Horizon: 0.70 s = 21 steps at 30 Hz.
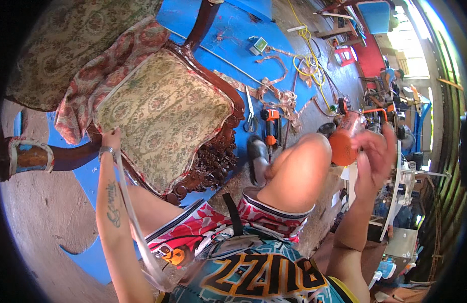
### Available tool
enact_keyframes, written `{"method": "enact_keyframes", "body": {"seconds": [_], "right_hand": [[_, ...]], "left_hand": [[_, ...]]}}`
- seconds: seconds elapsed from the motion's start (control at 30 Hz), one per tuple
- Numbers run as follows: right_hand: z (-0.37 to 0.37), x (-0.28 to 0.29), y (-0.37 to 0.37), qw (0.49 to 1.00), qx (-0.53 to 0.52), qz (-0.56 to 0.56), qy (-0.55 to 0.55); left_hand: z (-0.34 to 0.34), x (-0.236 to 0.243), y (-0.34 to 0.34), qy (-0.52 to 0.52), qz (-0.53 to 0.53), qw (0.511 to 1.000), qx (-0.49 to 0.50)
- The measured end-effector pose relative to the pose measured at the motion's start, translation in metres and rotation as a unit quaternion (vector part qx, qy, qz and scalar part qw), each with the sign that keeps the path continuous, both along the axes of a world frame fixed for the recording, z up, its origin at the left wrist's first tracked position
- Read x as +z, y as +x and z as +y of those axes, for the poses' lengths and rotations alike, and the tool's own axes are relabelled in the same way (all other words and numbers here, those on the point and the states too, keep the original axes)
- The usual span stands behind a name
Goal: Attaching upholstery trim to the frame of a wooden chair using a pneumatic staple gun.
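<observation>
Head view: from where I'm standing, the person's left hand (pixel 111 139) is pinching a pale strip (pixel 127 187) at the edge of a floral chair seat (pixel 162 111), its fingers pressing together there. The strip is trailing beside the forearm toward the lap, and the seat is sitting in a carved wooden frame (pixel 213 164) just before the person's legs. Meanwhile the right hand (pixel 372 151) is curling beside an orange container (pixel 343 146); I cannot tell whether those fingers are gripping it. Scissors (pixel 250 123) and an orange-and-black tool (pixel 270 123) are lying near the frame.
</observation>
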State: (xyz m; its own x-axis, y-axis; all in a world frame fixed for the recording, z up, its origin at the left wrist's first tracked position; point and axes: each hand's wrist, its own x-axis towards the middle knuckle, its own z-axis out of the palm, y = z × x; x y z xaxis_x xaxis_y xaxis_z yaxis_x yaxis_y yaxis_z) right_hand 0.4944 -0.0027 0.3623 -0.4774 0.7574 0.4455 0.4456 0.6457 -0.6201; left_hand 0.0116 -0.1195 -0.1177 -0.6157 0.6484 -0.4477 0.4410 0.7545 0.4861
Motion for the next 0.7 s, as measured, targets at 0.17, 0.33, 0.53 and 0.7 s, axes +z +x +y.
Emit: {"method": "enact_keyframes", "body": {"seconds": [0.17, 0.33, 0.53, 0.7], "right_hand": [[0.093, -0.158, 0.115, 0.964, -0.149, -0.118, -0.184], [0.116, -0.253, 0.102, 0.816, -0.15, 0.134, -0.541], [0.072, -0.175, -0.072, 0.876, -0.163, -0.187, -0.413], [0.135, -0.099, -0.194, 0.836, -0.057, -0.244, -0.488]], "left_hand": [[-0.045, -0.006, -0.003, 0.065, 0.052, 0.997, -0.002], [-0.003, 0.013, 0.01, 0.01, 0.034, 0.999, 0.029], [0.032, 0.041, -0.012, 0.097, 0.06, 0.975, 0.193], [0.051, 0.027, -0.009, 0.072, 0.166, 0.964, 0.193]]}}
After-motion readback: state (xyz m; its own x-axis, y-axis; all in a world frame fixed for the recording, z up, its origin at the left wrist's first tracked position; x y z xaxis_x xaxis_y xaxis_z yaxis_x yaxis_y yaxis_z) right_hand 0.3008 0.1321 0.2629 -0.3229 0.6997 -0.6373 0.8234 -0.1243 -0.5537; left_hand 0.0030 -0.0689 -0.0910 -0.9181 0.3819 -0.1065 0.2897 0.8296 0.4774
